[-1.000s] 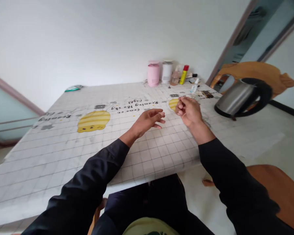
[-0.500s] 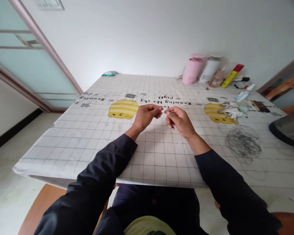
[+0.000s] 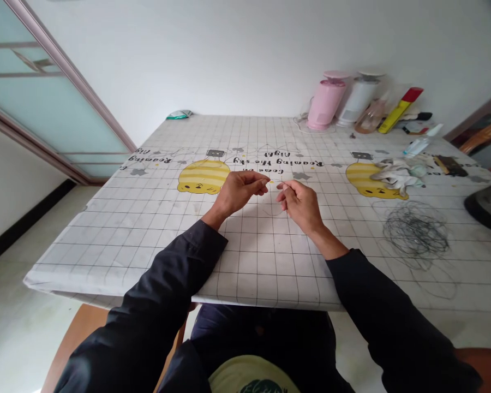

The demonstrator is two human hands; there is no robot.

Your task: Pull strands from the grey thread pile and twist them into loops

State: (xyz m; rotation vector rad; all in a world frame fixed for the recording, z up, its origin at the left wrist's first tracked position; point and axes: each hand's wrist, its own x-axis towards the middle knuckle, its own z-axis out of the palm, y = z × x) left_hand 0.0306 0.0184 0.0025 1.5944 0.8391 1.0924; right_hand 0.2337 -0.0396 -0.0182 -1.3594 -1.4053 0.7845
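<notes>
Over the middle of the table, my left hand (image 3: 242, 192) pinches with thumb and forefinger. My right hand (image 3: 300, 203) faces it a short way off, thumb and forefinger also pressed together. A very thin strand (image 3: 275, 213), wire or thread, curves below and between both hands. Its ends are too fine to follow, but it seems to run into both pinches. To the right of my right hand, a loose tangle of dark thin strands (image 3: 417, 232) lies on the checked tablecloth (image 3: 253, 262).
Against the wall stand a pink cylindrical device (image 3: 326, 103), a white one (image 3: 358, 101), a clear bottle (image 3: 370, 115) and a yellow-red box (image 3: 401, 111). A crumpled cloth (image 3: 399, 177) and a small bottle (image 3: 423, 142) lie at right. A green packet (image 3: 179, 114) rests at the far left corner.
My hands have moved slightly apart, both still pinching. The camera view has shifted a little, so the objects on the right appear farther right.
</notes>
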